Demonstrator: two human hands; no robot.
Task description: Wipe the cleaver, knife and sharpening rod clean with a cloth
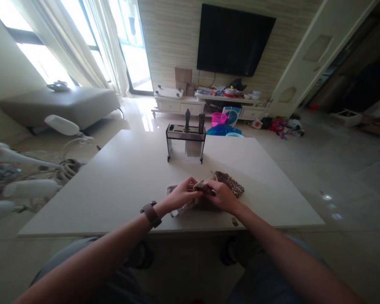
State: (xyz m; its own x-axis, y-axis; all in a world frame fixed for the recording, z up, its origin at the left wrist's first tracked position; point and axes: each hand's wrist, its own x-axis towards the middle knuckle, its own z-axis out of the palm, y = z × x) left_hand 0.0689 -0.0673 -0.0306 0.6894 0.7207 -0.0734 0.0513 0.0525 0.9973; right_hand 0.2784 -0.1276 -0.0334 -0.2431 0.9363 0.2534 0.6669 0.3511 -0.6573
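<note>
Both hands meet over a bunched brown and pale cloth (205,203) near the front edge of the white table. My left hand (184,195), with a dark watch on its wrist, pinches a raised fold of the cloth. From the other side, my right hand (223,196) grips the same fold, its fingers close to the left ones. Beside the right hand lies a leopard-print piece of fabric (232,185); whether it is joined to the cloth, I cannot tell. A small brownish scrap (234,221) rests at the table edge below the right wrist.
A knife block (186,134) with clear sides stands beyond the hands on the white table (129,177). White lamp-like shades (31,188) and coiled cords crowd the left side. Past the far edge are a pink basket (219,119) and a low cabinet (177,105).
</note>
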